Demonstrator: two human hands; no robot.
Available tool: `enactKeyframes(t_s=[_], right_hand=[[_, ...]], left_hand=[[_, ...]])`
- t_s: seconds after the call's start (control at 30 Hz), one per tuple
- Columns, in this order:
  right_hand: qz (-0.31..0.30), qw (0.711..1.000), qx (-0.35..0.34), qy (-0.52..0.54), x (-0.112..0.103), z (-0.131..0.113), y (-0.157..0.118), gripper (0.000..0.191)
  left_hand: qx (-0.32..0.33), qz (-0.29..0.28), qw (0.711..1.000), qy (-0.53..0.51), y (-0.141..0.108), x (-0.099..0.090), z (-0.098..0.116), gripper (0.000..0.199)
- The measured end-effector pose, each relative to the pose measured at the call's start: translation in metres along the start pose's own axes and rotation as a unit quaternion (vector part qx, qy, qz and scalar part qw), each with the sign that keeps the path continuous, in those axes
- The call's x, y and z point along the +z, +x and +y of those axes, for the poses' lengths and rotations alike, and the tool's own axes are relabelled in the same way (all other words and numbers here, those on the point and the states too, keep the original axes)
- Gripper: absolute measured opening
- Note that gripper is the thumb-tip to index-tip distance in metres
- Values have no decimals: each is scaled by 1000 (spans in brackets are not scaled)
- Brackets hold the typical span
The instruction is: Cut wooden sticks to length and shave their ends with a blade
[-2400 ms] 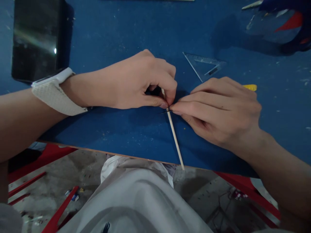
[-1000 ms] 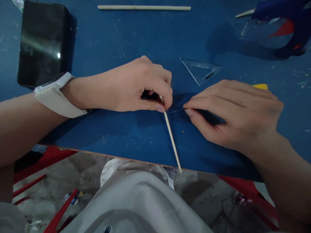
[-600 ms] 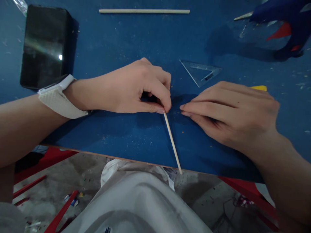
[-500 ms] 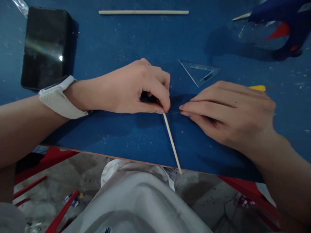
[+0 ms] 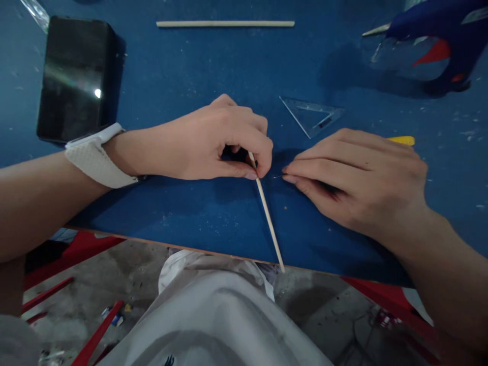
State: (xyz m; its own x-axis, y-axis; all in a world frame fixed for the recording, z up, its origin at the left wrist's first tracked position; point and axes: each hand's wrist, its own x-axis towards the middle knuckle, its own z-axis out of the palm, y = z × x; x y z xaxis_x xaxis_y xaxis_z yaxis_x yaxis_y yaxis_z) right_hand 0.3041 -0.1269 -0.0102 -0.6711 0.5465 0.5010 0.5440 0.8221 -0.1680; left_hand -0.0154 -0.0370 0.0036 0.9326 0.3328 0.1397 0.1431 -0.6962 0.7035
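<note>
My left hand (image 5: pixel 240 134) pinches a thin pale wooden stick (image 5: pixel 270 223) between thumb and index finger. From the fingertips the stick slants down and right, its lower tip just past the table's front edge. To the right, my right hand (image 5: pixel 354 178) is closed, thumb against fingertips. A fine glinting strand (image 5: pixel 277 177), thread-like or needle-like, sticks out of that pinch toward the stick; its exact kind is too small to tell. Beyond my right hand lies a clear triangular set square (image 5: pixel 299 117).
A second wooden stick (image 5: pixel 224 24) lies across the back of the blue table (image 5: pixel 183 66). At the left is a black box-like object (image 5: pixel 74 76) with a glossy top. A blue glue gun (image 5: pixel 423 25) stands at the back right. Something yellow (image 5: pixel 403 140) shows behind my right hand.
The left index finger has shifted slightly, so the stick's upper part now shows between finger and thumb. The right hand stays nearly in place, and the view has moved a little.
</note>
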Motion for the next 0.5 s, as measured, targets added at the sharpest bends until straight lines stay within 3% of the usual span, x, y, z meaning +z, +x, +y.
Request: enactKeyframes(t_s=[0.2,0.5], right_hand=[[-5,1000,2,-12,-1,-4,3,14],[-11,1000,14,-17,3,0,1,18]], left_hand=[[-34,21,999,-35,-1,2,-2,21],[-53,17,997,-45,0,0,-4,24]])
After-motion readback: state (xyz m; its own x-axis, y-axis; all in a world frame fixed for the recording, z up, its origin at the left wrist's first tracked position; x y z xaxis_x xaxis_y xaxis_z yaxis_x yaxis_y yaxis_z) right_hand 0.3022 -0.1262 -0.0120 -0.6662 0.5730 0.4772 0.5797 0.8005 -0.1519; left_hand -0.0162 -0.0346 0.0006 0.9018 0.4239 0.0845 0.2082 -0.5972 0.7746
